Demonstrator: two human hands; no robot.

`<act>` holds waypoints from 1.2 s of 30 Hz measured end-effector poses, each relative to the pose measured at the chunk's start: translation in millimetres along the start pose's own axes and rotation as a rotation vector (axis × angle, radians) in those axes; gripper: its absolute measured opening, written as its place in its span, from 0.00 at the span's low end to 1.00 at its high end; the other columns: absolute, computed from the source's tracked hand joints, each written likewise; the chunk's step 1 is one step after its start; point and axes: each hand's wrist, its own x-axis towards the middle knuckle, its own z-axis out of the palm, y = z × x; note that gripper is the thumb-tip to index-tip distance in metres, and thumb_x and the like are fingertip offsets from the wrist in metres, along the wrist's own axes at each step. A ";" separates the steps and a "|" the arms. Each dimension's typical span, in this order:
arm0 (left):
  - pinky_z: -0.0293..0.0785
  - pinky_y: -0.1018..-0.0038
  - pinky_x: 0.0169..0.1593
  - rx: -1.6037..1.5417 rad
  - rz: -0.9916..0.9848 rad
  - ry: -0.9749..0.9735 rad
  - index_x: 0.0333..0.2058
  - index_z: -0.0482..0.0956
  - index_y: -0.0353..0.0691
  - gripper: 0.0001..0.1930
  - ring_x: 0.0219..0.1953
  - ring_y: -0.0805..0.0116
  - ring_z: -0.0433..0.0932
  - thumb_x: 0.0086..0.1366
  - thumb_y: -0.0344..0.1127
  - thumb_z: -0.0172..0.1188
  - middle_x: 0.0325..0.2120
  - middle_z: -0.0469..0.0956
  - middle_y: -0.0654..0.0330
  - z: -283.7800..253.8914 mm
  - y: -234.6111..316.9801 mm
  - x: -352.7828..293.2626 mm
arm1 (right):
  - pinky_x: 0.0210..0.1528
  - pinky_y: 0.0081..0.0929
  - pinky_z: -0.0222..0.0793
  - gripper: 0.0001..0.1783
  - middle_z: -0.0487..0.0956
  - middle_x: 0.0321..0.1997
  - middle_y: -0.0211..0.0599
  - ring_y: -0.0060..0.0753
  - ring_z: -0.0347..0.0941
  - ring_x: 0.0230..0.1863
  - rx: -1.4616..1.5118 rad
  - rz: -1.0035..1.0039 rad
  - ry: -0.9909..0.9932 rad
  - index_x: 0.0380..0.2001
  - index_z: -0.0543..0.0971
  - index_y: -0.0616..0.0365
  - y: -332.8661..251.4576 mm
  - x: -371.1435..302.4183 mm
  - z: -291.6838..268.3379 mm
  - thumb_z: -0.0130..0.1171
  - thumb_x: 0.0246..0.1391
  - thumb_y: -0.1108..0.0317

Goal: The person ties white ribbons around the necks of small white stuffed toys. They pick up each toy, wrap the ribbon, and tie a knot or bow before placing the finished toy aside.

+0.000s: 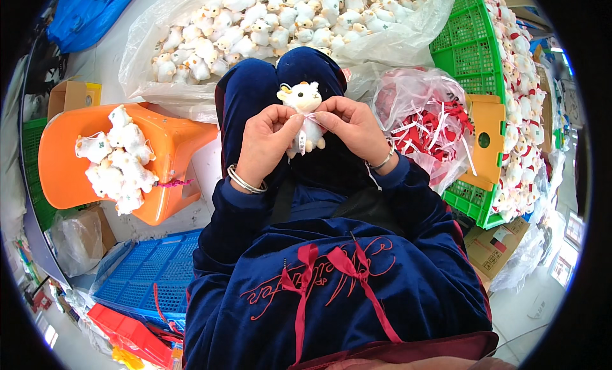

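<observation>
Above my lap I hold a small white plush animal upright, its head with cream ears and dark eyes showing over my fingers. My left hand is closed in a pinch at one side of its neck. At the other side my right hand pinches too, thumb and forefinger together. A thin pale ribbon runs across the neck between my thumbs. Below it, a white printed strip hangs down the toy's belly. My fingers partly hide the ribbon's ends.
Ahead lies a plastic sheet heaped with white plush animals. At left an orange chair carries several more. To the right are a bag of red and white ribbons and green crates beside toys with red trim.
</observation>
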 end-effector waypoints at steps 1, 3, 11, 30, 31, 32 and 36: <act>0.69 0.84 0.26 0.001 0.002 -0.001 0.39 0.82 0.34 0.09 0.23 0.85 0.73 0.72 0.35 0.63 0.24 0.79 0.68 0.2 -0.3 -0.1 | 0.41 0.18 0.73 0.11 0.83 0.37 0.29 0.15 0.75 0.36 -0.010 0.001 0.015 0.42 0.82 0.66 -0.2 0.0 0.6 0.61 0.67 0.67; 0.69 0.84 0.27 0.003 0.005 -0.003 0.39 0.81 0.34 0.09 0.23 0.85 0.73 0.72 0.35 0.63 0.24 0.79 0.68 0.8 -0.8 -0.4 | 0.40 0.18 0.73 0.11 0.83 0.36 0.29 0.15 0.75 0.35 -0.029 0.004 0.044 0.41 0.82 0.66 -0.6 -0.1 2.3 0.61 0.67 0.67; 0.71 0.83 0.28 -0.110 0.011 -0.041 0.38 0.78 0.36 0.08 0.24 0.82 0.75 0.75 0.35 0.59 0.27 0.79 0.65 -0.2 -10.6 -7.2 | 0.36 0.17 0.72 0.13 0.82 0.33 0.28 0.15 0.75 0.33 0.034 0.046 -0.018 0.37 0.82 0.64 4.3 4.9 -5.8 0.59 0.69 0.64; 0.68 0.84 0.29 0.383 0.046 -0.014 0.36 0.79 0.35 0.10 0.25 0.85 0.70 0.63 0.32 0.71 0.26 0.77 0.68 5.8 19.1 -20.7 | 0.34 0.33 0.74 0.08 0.82 0.28 0.47 0.42 0.82 0.29 -0.648 -0.125 0.120 0.36 0.80 0.65 -43.6 -10.7 7.7 0.60 0.63 0.69; 0.68 0.83 0.28 0.444 0.074 -0.011 0.36 0.79 0.35 0.10 0.24 0.85 0.70 0.64 0.32 0.71 0.25 0.77 0.67 6.2 20.8 -21.6 | 0.33 0.35 0.75 0.08 0.82 0.28 0.49 0.46 0.81 0.30 -0.674 -0.145 0.120 0.35 0.79 0.65 -44.4 -11.7 8.9 0.60 0.63 0.69; 0.67 0.83 0.27 0.505 0.101 -0.007 0.36 0.79 0.35 0.09 0.23 0.85 0.70 0.64 0.32 0.70 0.25 0.77 0.66 6.4 22.7 -22.4 | 0.33 0.36 0.75 0.08 0.81 0.28 0.51 0.51 0.81 0.30 -0.700 -0.165 0.119 0.35 0.79 0.65 -44.9 -12.4 9.9 0.59 0.63 0.69; 0.67 0.81 0.24 0.543 0.102 0.008 0.37 0.78 0.34 0.07 0.20 0.84 0.73 0.65 0.30 0.67 0.23 0.78 0.63 8.2 25.2 -29.0 | 0.28 0.36 0.74 0.07 0.81 0.25 0.49 0.47 0.80 0.24 -0.691 -0.057 0.088 0.34 0.78 0.64 -51.0 -13.8 15.5 0.59 0.63 0.70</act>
